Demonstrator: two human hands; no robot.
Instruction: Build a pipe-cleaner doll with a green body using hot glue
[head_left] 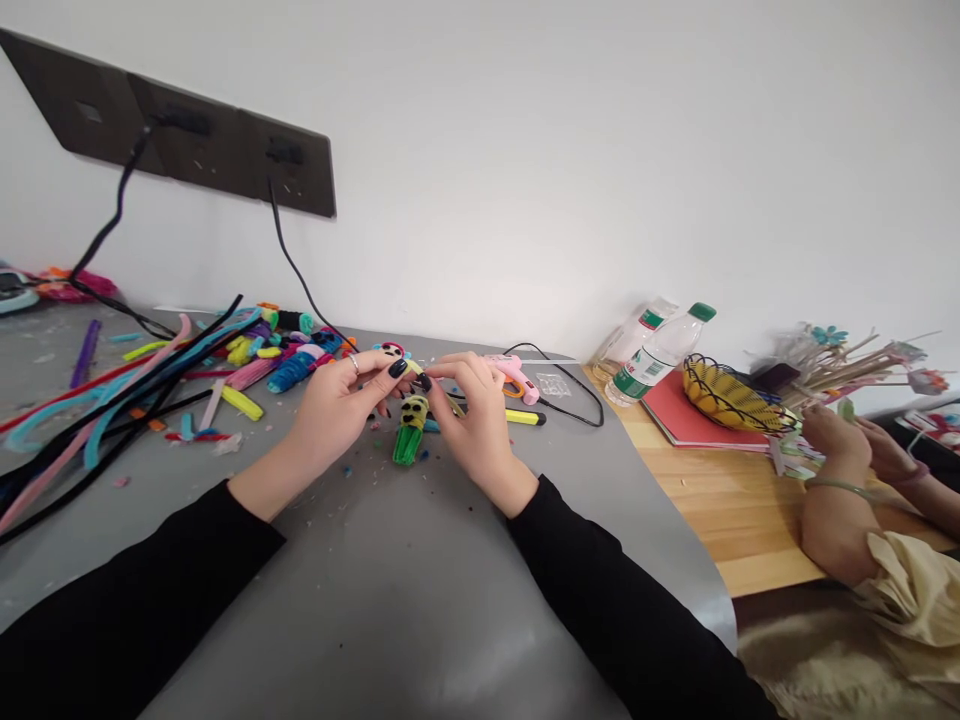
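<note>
Between both sets of fingertips is a short pale yellow pipe cleaner piece (414,369). My left hand (337,405) pinches it from the left with thumb and finger. From the right, my right hand (472,410) closes its thumb and fingers on the same piece. Just below them a small pipe cleaner figure (409,432), green at the bottom and yellow on top with dark eye spots, is on the grey table. Behind the fingertips shows a second figure's face (391,350), red and white with dark eyes, partly hidden by my left hand.
Loose pipe cleaners (112,400) and rolled colourful pieces (296,365) cover the left. Right of my hands lie a pink glue gun (525,388) and a yellow-black cutter knife (525,417). Farther right are water bottles (652,360), a black basket (724,395) and a co-worker's hands (840,445).
</note>
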